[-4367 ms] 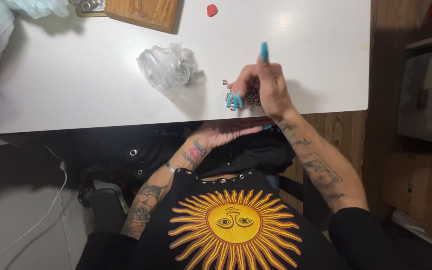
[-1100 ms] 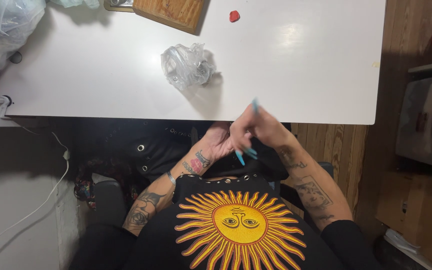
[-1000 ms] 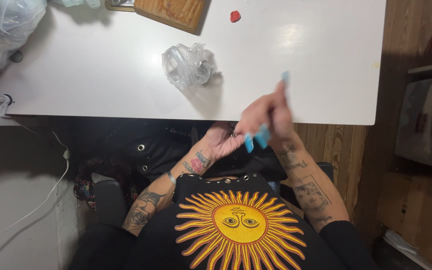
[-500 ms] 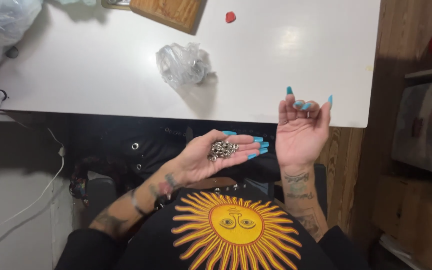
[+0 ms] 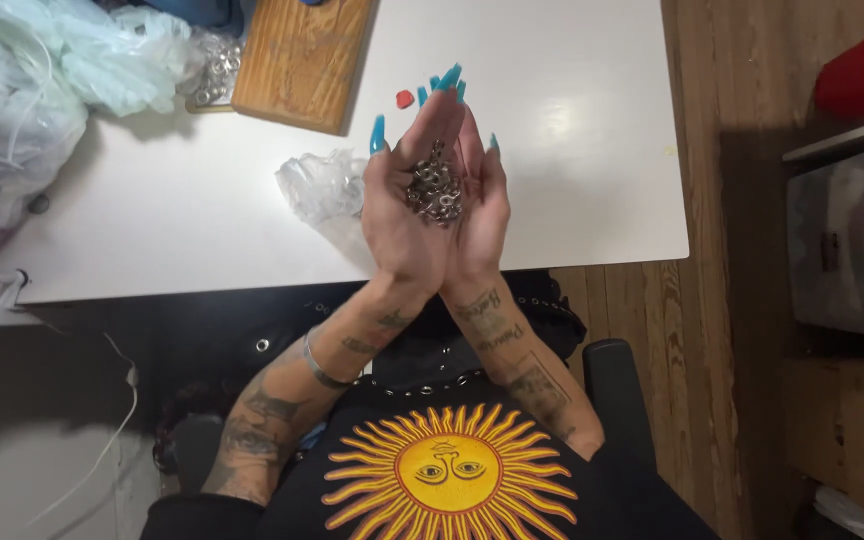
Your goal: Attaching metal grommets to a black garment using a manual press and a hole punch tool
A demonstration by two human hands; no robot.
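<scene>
My fingers are loosely curled, both palms up and pressed side to side into one cup. Left hand point(image 5: 404, 205) and right hand point(image 5: 479, 205) touch along their inner edges; a heap of small silver metal rings point(image 5: 436, 188) lies in the hollow between them. Forearms converge at the wrists. The cupped hands hang above the white table point(image 5: 572, 150). On the table, just left of my hands: a crumpled clear plastic bag point(image 5: 317, 187). Beyond it: a wooden board point(image 5: 300, 55). A small red piece point(image 5: 404, 98) sits near my fingertips. Wood floor right of the table.
</scene>
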